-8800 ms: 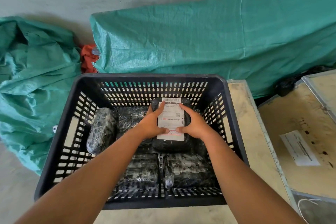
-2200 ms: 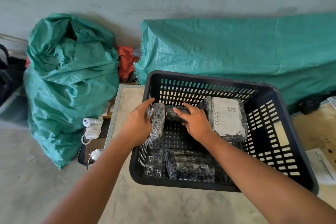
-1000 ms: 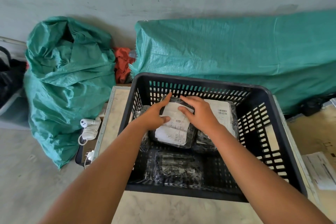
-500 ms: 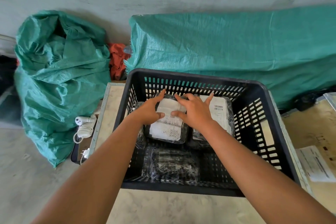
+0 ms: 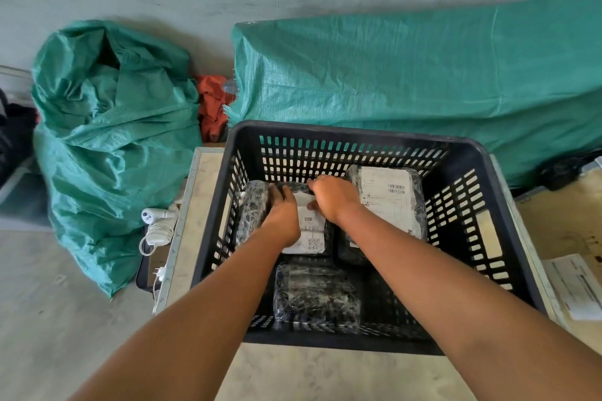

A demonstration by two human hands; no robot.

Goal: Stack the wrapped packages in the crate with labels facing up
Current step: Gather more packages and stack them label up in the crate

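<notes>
A black slotted crate (image 5: 462,153) stands on a pale board. Inside, both my hands rest on a middle package (image 5: 311,238) wrapped in black film, its white label facing up. My left hand (image 5: 281,212) grips its left edge and my right hand (image 5: 332,197) holds its far right corner. To the right lies a larger wrapped package (image 5: 387,202) with its label up. A wrapped package (image 5: 252,212) stands on edge against the left wall, no label showing. Another package (image 5: 317,293) lies flat at the front with no label visible.
Green woven sacks lie behind the crate (image 5: 407,75) and at the left (image 5: 107,127), with an orange cloth (image 5: 211,104) between them. A white charger with cable (image 5: 156,225) sits left of the board. A paper sheet (image 5: 583,286) lies at the right.
My hands have slid toward the far end of the middle labelled package and pressed it down flat in the crate; the fingers, spread half a second ago, now curl around its edges.
</notes>
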